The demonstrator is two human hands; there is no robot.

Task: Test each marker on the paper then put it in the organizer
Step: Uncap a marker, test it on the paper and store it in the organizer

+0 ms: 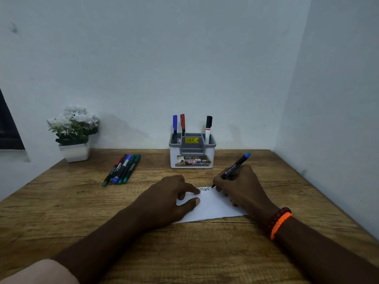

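Observation:
A white sheet of paper lies on the wooden table in front of me. My left hand rests flat on its left part, fingers spread. My right hand grips a black marker with a blue end, its tip touching the paper's top edge beside small scribbles. The grey-and-white organizer stands behind the paper, holding a blue marker, a red marker and a black-capped marker. A bunch of several markers lies to the left.
A white pot of artificial white flowers stands at the table's back left corner. Walls close the table at the back and along the right side. A dark window frame shows at the far left.

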